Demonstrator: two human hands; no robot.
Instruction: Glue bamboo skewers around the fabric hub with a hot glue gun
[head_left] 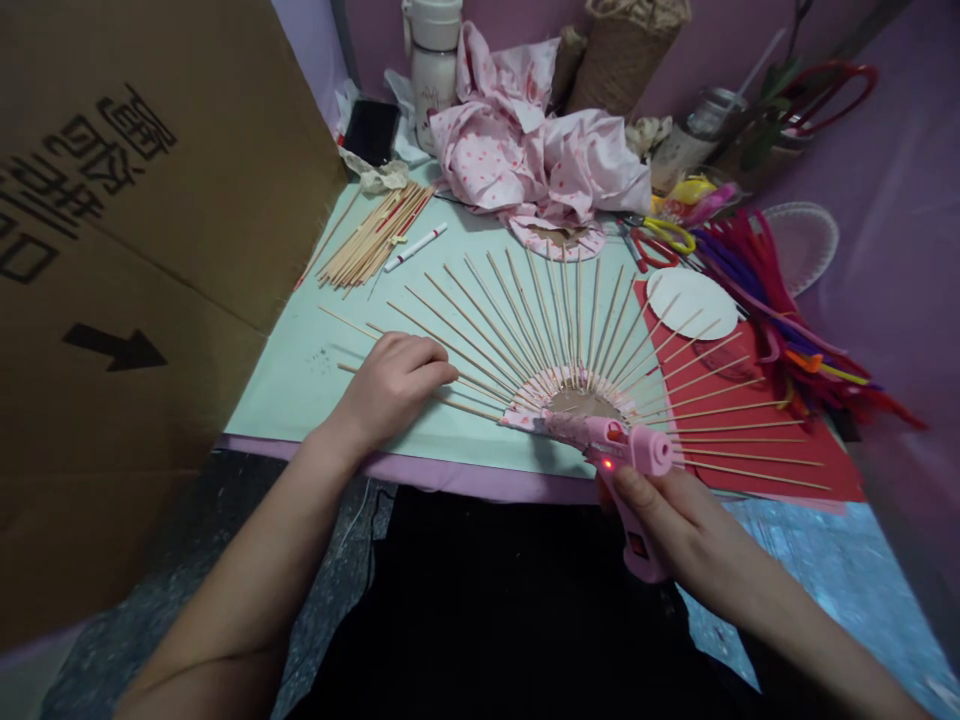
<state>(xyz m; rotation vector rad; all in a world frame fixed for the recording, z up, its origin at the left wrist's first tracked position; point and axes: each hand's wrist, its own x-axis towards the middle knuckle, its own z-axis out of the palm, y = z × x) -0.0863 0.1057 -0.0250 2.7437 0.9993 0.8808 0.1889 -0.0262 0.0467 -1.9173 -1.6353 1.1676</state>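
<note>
My right hand point(671, 510) is wrapped round the handle of a pink hot glue gun point(630, 500) with a lit red light. Its nozzle points left, over the lower edge of a half-round base point(589, 402) covered at the rim in pink spotted fabric. Thin wooden sticks point(442, 322) fan out from that rim over the table. My left hand point(397, 385) is closed, fingers bent down, on a wooden stick point(469, 405) at the left end of the fan. The fingertips are partly hidden. The nozzle tip's contact with the base cannot be made out.
A bundle of wooden sticks point(375, 240) and a white marker point(416, 248) lie at the back left. Crumpled spotted fabric point(517, 150), a bottle point(435, 80), scissors point(664, 240) and pipe cleaners point(757, 270) line the back and right. A cardboard box point(187, 330) stands at left.
</note>
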